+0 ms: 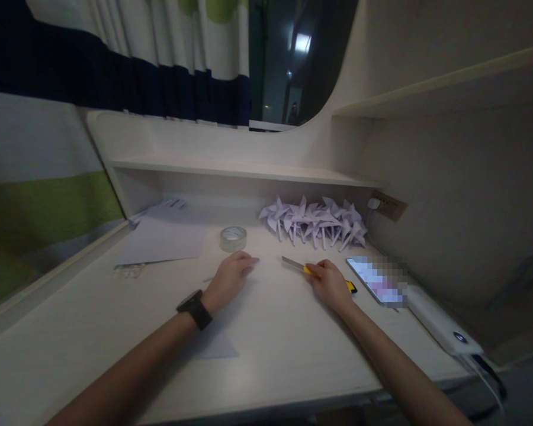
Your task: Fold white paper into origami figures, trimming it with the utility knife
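A yellow-handled utility knife with a bare metal blade (313, 271) lies on the pale desk (71, 349) right of the middle, its blade pointing toward the left rear and the end of its yellow handle showing from under the right hand (329, 284). That hand covers the knife's handle with its fingers curled down over it; whether they actually pinch the handle or only rest on it cannot be told. The left hand (230, 277), with a black wristwatch (194, 309) on its wrist, lies palm down left of the blade, fingers held together and pressed flat on a white sheet of paper (222, 340) that reaches back toward the front edge of the desk; the sheet barely stands out from the desk top.

Behind the left hand stands a roll of clear adhesive tape (233, 238). Toward the rear left corner lies a larger sheet of pale paper (164, 239), with small printed scraps (128, 271) at its near corner. Against the back wall, behind the knife, is a heap of folded pale-lilac paper pinwheels on white sticks (315, 222). Just right of the right hand lies a smartphone with a lit screen (375, 279), and beyond it, near the right edge, a white power bank (442, 328) with a cable (488, 378) hanging off the desk. A wall socket (388, 206) sits on the right wall.
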The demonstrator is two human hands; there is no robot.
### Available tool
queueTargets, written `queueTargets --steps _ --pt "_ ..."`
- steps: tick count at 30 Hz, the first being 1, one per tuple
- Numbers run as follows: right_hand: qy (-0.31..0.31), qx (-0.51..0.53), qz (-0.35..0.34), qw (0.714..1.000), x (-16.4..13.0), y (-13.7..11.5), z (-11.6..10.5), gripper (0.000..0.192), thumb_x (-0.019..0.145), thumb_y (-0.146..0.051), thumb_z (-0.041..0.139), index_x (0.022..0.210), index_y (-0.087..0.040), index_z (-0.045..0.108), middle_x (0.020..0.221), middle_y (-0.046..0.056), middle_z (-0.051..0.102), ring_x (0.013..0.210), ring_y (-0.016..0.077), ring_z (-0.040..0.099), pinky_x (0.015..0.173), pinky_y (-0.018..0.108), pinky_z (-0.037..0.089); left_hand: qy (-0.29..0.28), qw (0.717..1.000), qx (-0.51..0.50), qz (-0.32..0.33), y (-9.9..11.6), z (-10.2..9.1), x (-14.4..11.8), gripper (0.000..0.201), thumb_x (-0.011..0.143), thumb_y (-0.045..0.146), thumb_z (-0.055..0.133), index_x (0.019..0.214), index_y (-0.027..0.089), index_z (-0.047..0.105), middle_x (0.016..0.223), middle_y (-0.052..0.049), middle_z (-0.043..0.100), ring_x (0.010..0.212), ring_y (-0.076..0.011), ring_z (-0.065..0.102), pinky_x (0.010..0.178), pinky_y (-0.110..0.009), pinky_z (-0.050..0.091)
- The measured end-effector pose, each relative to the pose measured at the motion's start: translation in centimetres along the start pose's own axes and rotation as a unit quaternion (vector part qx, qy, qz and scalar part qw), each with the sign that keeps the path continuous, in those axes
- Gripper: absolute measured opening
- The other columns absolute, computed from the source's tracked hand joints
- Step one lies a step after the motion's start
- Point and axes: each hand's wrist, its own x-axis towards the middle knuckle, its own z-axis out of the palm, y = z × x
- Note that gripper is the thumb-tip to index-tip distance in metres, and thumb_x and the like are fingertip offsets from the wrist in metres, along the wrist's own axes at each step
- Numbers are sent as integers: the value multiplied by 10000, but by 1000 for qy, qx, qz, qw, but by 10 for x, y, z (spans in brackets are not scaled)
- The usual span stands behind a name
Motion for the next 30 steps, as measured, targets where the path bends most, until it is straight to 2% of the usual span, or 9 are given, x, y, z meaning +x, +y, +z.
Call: queueTargets --steps 7,12,15,20,26,30 --pt "6 -1 45 999 5 18 6 328 828 -307 598 1143 -244 663 975 70 607 843 178 575 782 247 374 -27 998 45 -19 -13 22 14 253 821 117 559 1022 186 697 990 -78 709 916 -211 642 857 -351 481" --pt "-18 -27 60 998 8 18 2 305 829 -348 601 1105 -247 685 930 80 637 869 202 574 768 258 371 -59 997 49 -27 -25 39 26 250 820 145 551 1010 174 710 1002 -106 715 945 -243 647 868 -361 474" --pt "-31 -31 52 998 8 16 1 278 841 -358 587 1072 -250 699 914 76 640 875 197 572 763 255 369 -80 995 34 -56 -36 50 39 232 804 135 551 948 165 730 972 -124 723 933 -258 661 859 -368 480" --pt "-25 -46 43 998 6 16 0 265 850 -379 572 1051 -266 702 931 78 636 883 200 564 753 262 366 -67 993 18 -97 -46 64 57 212 767 147 600 928 142 738 943 -145 727 902 -273 676 825 -375 499" --pt "-24 -61 61 996 5 16 0 260 854 -371 569 1045 -250 697 951 82 634 896 204 566 738 265 361 -62 992 -2 -105 -44 75 65 195 747 143 629 903 141 745 930 -133 732 890 -261 680 841 -367 497" --pt "-35 -75 77 994 4 12 -4 294 881 -434 514 983 -232 702 931 84 624 884 196 571 706 258 362 -54 993 -7 -108 -40 76 67 216 756 151 615 933 148 741 961 -135 726 927 -272 672 851 -372 494"
